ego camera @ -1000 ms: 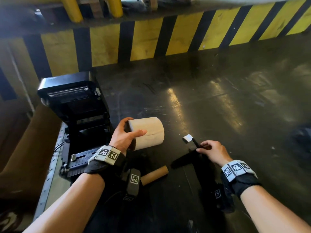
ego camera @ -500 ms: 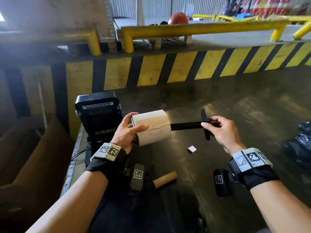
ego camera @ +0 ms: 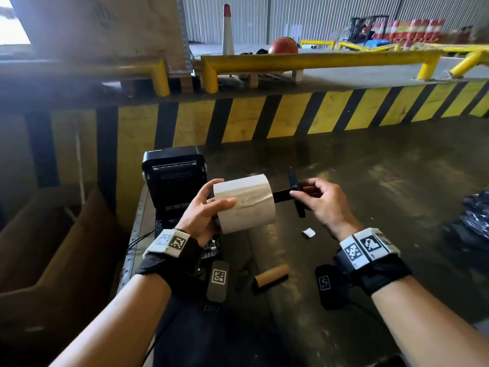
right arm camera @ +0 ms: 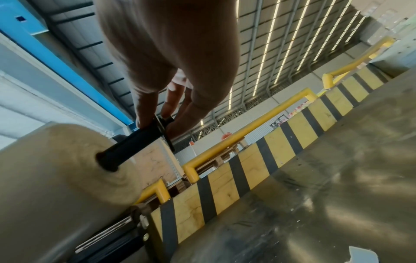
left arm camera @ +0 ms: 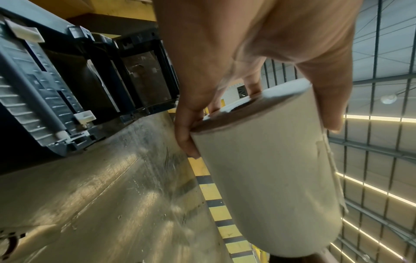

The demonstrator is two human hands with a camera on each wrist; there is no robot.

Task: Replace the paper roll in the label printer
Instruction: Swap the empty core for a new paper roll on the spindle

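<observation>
My left hand (ego camera: 205,207) grips a full white paper roll (ego camera: 244,203) by its left end, held sideways above the dark table (ego camera: 370,207). In the left wrist view the left hand (left arm camera: 225,89) wraps the paper roll (left arm camera: 270,178) at its rim. My right hand (ego camera: 317,200) pinches a black spindle (ego camera: 287,193) at its flange; the spindle shaft sits partly inside the roll's core. In the right wrist view the spindle (right arm camera: 135,144) enters the paper roll (right arm camera: 56,169). The black label printer (ego camera: 174,178) stands with its lid up behind my left hand.
An empty brown cardboard core (ego camera: 271,278) lies on the table near me. A small white paper scrap (ego camera: 308,232) lies beside my right wrist. A yellow-and-black striped wall (ego camera: 291,117) bounds the table's far side. A crumpled black bag (ego camera: 476,215) sits at the right edge.
My right hand picked the spindle up off the table and pushed its shaft into the roll's right end. Both hands rose, and the shaft now shows less outside the roll.
</observation>
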